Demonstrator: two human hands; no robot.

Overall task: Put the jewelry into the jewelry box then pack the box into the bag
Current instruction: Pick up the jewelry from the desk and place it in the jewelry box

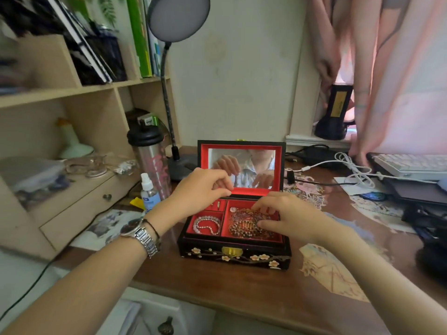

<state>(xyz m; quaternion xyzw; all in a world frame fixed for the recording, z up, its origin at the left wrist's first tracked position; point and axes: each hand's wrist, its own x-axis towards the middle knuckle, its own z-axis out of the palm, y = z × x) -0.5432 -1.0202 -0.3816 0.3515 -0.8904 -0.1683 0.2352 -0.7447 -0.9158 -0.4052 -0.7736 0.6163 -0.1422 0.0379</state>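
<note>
upright lid (242, 147) blocks rear, bottle (150, 163) perhaps crowds left

A home study corner, likely a bedroom, is showing here: a wooden desk (217, 286) is lying under the hands, a shelf unit (72, 93) with books (140, 37) is standing to their left, a desk lamp (177, 18) is rising beyond them, and pink curtains (387, 68) and a keyboard (411, 165) are sitting to their right.
</note>
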